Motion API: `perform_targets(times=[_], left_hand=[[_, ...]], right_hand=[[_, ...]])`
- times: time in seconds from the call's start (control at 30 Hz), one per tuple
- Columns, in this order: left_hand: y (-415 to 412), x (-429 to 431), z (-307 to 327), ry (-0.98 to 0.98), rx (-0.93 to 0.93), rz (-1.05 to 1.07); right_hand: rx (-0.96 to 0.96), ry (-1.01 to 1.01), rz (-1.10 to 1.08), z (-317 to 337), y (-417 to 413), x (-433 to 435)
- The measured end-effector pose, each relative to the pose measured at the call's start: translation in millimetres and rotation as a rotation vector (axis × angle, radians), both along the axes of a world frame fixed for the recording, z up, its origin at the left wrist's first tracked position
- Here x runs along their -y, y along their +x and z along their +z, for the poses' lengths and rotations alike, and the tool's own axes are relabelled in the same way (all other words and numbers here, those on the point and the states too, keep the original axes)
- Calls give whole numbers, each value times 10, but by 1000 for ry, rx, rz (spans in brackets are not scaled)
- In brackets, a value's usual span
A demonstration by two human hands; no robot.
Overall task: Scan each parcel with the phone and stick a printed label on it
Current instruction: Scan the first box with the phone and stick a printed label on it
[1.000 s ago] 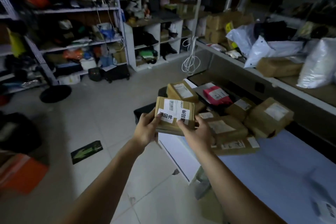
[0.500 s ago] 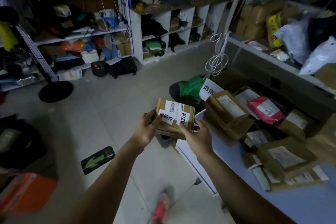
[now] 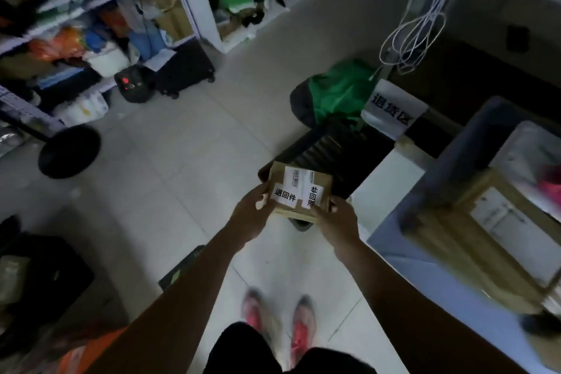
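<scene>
A small brown cardboard parcel is held in front of me above the floor, with a barcode label and two white printed labels on its top. My left hand grips its left edge, thumb on top. My right hand grips its right near corner. The parcel hangs over the near edge of a black slatted crate. Other brown parcels lie on the blue-topped table at the right. No phone is in view.
A green bag and a white sign with printed characters sit behind the crate. White cables hang above. Cluttered shelves line the back left. A black round stand base rests on the tiled floor. My feet show below.
The view has swung left and down, away from the table toward the floor. The parcel, still held in both hands, now hangs over the black crate, and my feet have come into view.
</scene>
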State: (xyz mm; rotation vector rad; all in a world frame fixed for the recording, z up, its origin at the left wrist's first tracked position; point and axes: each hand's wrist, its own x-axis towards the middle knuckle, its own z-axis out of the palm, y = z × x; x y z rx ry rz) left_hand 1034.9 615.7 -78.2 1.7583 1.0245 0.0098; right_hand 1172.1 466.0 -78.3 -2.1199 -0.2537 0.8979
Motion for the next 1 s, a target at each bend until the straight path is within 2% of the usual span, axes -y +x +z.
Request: perform_targets(times=[0.1,0.23,0.37,0.47,0.57,0.77,0.9,1.0], left_hand=[[496,-514,-292,24,3,-125],[1296,-1245,-854,-68,15,-270],[2014,-1838,-1733,-82,-38,-407],[2364,-2115,-2553,-79,-90,-436],[2534,-2283,-3488,-33,-176,-494],[2500,-2347,-5240,-7,-330,-541],[2447,-2247,-6046,-12,-423,-581],[2368,-2184,-6395,28,-478,-634]], right_hand=[[-54,-37,-91,-315,403,-449],[21,-126,-128,-879,1009,-1013],[-27,-180,-254,-1716,1449,-1479],[-70,-204,-353,-2523,1629,-1769],[-150,-255,-428,-3460,1662,-1962],[-289,-379,-403,-5208,1513,-2091],[-319,-461,-424,-5964,1369,-2067],[-303,-526,-425,-6267,1296,-2015]])
